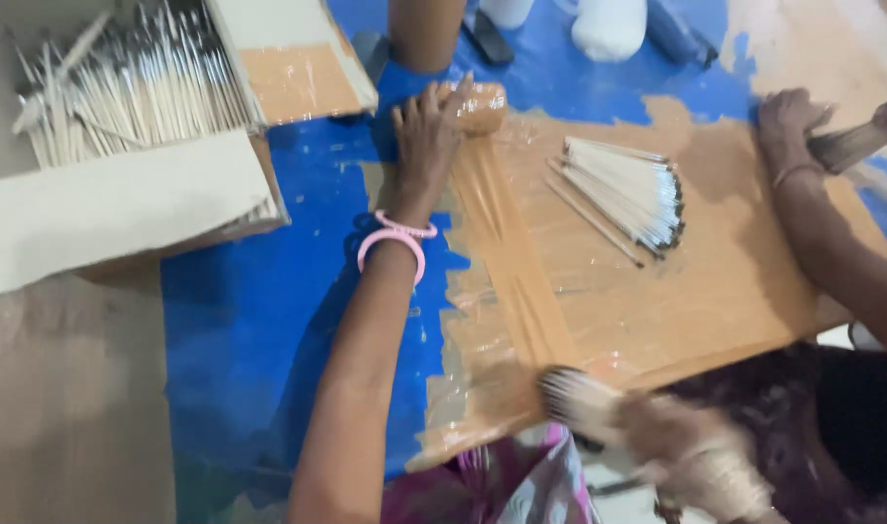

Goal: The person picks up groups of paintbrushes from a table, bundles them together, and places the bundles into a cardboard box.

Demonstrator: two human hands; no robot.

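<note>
Blurred at the lower right, the right hand grips a bundle of sticks. Brown board fills the middle, clear film stretched across. Upper centre, the left hand closes on the film roll. Loose sticks lie right of it.

The right hand and its stick bundle are motion-blurred; its grip is unclear.
</note>
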